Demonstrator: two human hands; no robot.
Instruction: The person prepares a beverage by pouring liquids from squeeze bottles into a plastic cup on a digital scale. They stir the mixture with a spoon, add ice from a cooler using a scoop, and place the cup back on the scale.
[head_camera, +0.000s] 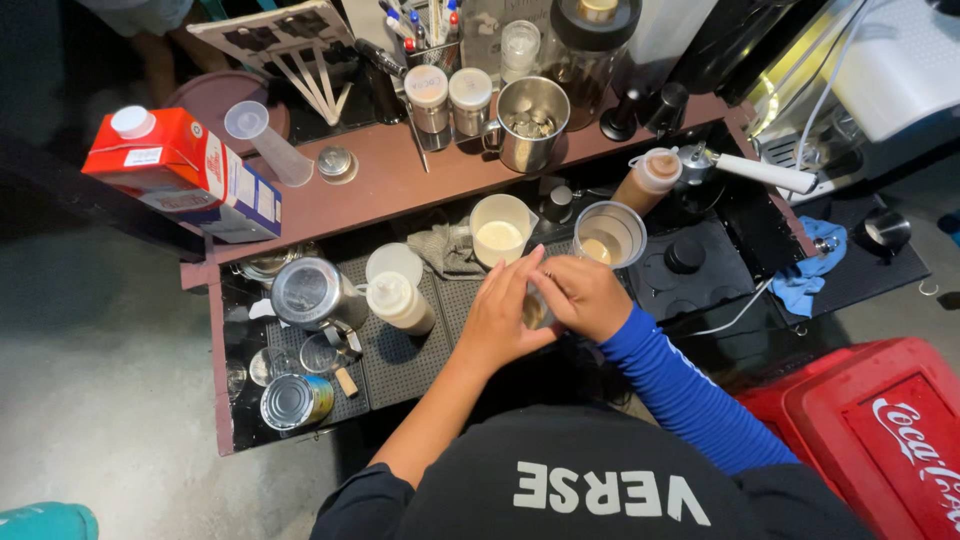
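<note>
A small glass (535, 309) sits between both hands, low over the dark mat (400, 350) of the bench (400, 180) — mostly hidden, only a sliver of its rim and pale contents showing. The left hand (500, 318) is curled around its left side, fingers closed on it; the right hand (585, 295), on a blue-sleeved arm, closes over it from the right. Just beyond the hands stand a white cup (498, 228) of creamy liquid and a clear plastic cup (610, 233) with a little tan liquid. To the left stand a squeeze bottle (400, 300) and a steel pitcher (312, 293) — further off, a red milk carton (180, 170) lies on the upper shelf.
</note>
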